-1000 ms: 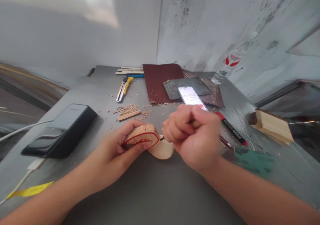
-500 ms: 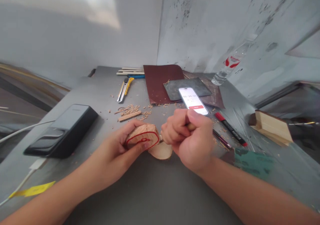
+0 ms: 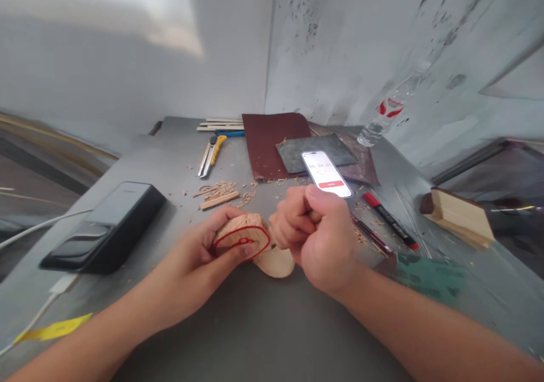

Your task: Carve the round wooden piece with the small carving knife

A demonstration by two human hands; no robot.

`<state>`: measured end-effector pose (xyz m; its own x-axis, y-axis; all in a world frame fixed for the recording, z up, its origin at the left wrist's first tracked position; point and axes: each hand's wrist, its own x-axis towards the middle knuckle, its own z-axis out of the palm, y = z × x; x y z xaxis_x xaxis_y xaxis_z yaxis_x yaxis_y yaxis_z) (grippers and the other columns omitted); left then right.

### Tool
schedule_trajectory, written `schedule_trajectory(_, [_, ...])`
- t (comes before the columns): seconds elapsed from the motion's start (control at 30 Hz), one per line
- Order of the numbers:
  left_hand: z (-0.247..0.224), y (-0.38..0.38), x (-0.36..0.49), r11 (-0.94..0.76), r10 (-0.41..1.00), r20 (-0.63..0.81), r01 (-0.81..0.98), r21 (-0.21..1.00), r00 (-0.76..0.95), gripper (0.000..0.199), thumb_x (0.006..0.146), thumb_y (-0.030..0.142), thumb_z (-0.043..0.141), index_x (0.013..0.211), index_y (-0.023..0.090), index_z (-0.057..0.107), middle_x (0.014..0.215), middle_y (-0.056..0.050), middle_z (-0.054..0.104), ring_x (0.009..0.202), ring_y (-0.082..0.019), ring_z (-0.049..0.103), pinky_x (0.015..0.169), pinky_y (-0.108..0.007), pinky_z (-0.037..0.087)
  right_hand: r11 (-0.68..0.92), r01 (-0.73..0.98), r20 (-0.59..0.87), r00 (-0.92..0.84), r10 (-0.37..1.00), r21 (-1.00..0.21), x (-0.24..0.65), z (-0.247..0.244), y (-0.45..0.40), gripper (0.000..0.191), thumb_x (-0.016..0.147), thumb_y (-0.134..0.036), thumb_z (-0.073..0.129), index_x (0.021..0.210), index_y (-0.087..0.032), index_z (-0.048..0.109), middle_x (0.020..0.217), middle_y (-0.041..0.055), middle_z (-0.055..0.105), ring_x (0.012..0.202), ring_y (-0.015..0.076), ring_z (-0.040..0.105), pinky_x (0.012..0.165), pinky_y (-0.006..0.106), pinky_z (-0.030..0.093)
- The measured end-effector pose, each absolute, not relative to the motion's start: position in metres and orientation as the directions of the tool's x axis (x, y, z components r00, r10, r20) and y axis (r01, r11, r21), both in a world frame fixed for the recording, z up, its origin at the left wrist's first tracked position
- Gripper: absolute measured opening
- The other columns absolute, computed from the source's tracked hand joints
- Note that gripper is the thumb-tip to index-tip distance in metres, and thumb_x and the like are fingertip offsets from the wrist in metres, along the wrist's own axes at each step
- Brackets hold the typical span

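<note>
My left hand (image 3: pixel 193 263) is closed around a thick wood slice (image 3: pixel 244 222), its thumb lying across the face. Red lines run round the rim of that face, with a small red figure in the middle. Beside it, at the slice's right edge, my right hand (image 3: pixel 325 240) makes a fist around a carving tool with a wooden handle (image 3: pixel 315 216). Most of this tool is hidden by the fingers, and its working end is hard to make out. Below the two hands a second, pale wood slice (image 3: pixel 276 264) lies flat on the table.
Wood shavings (image 3: pixel 221 190) lie beyond my hands, near a yellow utility knife (image 3: pixel 211 155). A phone (image 3: pixel 326 175) showing a timer rests on sandpaper sheets (image 3: pixel 272 144). To the right are a red-and-black marker (image 3: pixel 391 220) and a water bottle (image 3: pixel 385 115); a black device (image 3: pixel 106 223) stands left.
My right hand has shifted slightly left, closer to the held slice. The timer has advanced, and the view has moved a little. My left hand keeps its hold.
</note>
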<state>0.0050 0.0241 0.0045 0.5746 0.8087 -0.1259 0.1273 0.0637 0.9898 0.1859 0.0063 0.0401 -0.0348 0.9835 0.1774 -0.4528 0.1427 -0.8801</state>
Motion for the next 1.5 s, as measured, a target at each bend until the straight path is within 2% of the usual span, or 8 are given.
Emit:
schedule_trajectory(0.43, [0.005, 0.023, 0.006, 0.077, 0.806, -0.134, 0.122, 0.99, 0.576, 0.029, 0.096, 0.043, 0.067, 0.113, 0.022, 0.058, 0.098, -0.003, 0.072, 0.091, -0.018, 0.066, 0.078, -0.025, 0.052, 0.148, -0.476, 0.188, -0.037, 0.982, -0.867, 0.186, 0.052, 0.006, 0.042, 0.088, -0.033, 0.046, 0.051, -0.023, 0.028, 0.047, -0.0072, 0.019, 0.043, 0.0094, 0.015, 0.044, 0.029, 0.018])
schedule_trajectory(0.9, [0.003, 0.022, 0.006, 0.065, 0.811, -0.119, 0.113, 0.991, 0.573, 0.027, 0.095, 0.042, 0.067, 0.111, 0.022, 0.059, 0.098, -0.003, 0.073, 0.09, -0.018, 0.066, 0.076, -0.025, 0.053, 0.142, -0.46, 0.174, -0.028, 0.984, -0.877, 0.187, 0.052, 0.004, 0.048, 0.093, -0.04, 0.047, 0.052, -0.023, 0.031, 0.048, -0.0062, 0.02, 0.044, 0.0107, 0.017, 0.046, 0.031, 0.017])
schedule_trajectory(1.1, [0.004, 0.023, 0.006, 0.086, 0.799, -0.142, 0.122, 0.989, 0.584, 0.026, 0.096, 0.042, 0.066, 0.112, 0.022, 0.058, 0.098, -0.002, 0.072, 0.091, -0.018, 0.066, 0.078, -0.026, 0.052, 0.144, -0.441, 0.176, -0.032, 0.984, -0.886, 0.186, 0.049, 0.005, 0.043, 0.091, -0.035, 0.045, 0.052, -0.024, 0.03, 0.048, -0.0069, 0.019, 0.044, 0.0103, 0.015, 0.046, 0.03, 0.017])
schedule_trajectory(1.3, [0.003, 0.02, 0.006, 0.07, 0.793, -0.147, 0.152, 0.986, 0.591, 0.025, 0.098, 0.044, 0.063, 0.111, 0.023, 0.059, 0.098, -0.002, 0.071, 0.092, -0.017, 0.064, 0.075, -0.025, 0.05, 0.074, -0.418, 0.147, -0.146, 0.978, -0.905, 0.192, 0.053, 0.011, 0.045, 0.096, -0.039, 0.043, 0.055, -0.024, 0.031, 0.05, -0.0073, 0.021, 0.044, 0.0104, 0.019, 0.046, 0.03, 0.018])
schedule_trajectory(1.37, [0.003, 0.019, 0.006, 0.056, 0.798, -0.134, 0.15, 0.987, 0.587, 0.025, 0.098, 0.045, 0.063, 0.112, 0.024, 0.059, 0.099, -0.002, 0.07, 0.091, -0.017, 0.064, 0.076, -0.025, 0.05, 0.127, -0.33, 0.186, -0.153, 0.971, -0.935, 0.202, 0.068, 0.016, 0.046, 0.097, -0.041, 0.042, 0.055, -0.024, 0.031, 0.05, -0.0073, 0.021, 0.044, 0.0102, 0.018, 0.046, 0.03, 0.019])
schedule_trajectory(1.4, [0.002, 0.018, 0.006, 0.044, 0.802, -0.126, 0.152, 0.987, 0.584, 0.026, 0.098, 0.045, 0.063, 0.112, 0.024, 0.06, 0.1, -0.002, 0.071, 0.091, -0.017, 0.064, 0.076, -0.025, 0.05, 0.174, -0.208, 0.205, -0.138, 0.969, -0.962, 0.21, 0.076, 0.019, 0.048, 0.099, -0.046, 0.04, 0.057, -0.024, 0.032, 0.051, -0.0067, 0.024, 0.045, 0.0106, 0.02, 0.046, 0.03, 0.02])
schedule_trajectory(1.47, [0.002, 0.018, 0.006, 0.014, 0.808, -0.105, 0.16, 0.987, 0.58, 0.026, 0.098, 0.046, 0.063, 0.113, 0.024, 0.06, 0.101, -0.002, 0.071, 0.092, -0.018, 0.064, 0.078, -0.026, 0.051, 0.32, 0.255, 0.315, -0.061, 0.947, -0.912, 0.23, 0.089, 0.03, 0.053, 0.104, -0.056, 0.029, 0.061, -0.024, 0.037, 0.052, -0.0058, 0.027, 0.046, 0.0117, 0.025, 0.047, 0.029, 0.023])
schedule_trajectory(1.5, [0.002, 0.018, 0.006, -0.002, 0.81, -0.097, 0.167, 0.986, 0.579, 0.026, 0.098, 0.046, 0.062, 0.113, 0.024, 0.06, 0.101, -0.002, 0.071, 0.093, -0.018, 0.064, 0.079, -0.026, 0.051, 0.329, 0.366, 0.347, -0.018, 0.938, -0.871, 0.242, 0.092, 0.037, 0.052, 0.104, -0.055, 0.035, 0.063, -0.023, 0.04, 0.054, -0.0058, 0.028, 0.049, 0.0118, 0.026, 0.048, 0.028, 0.023])
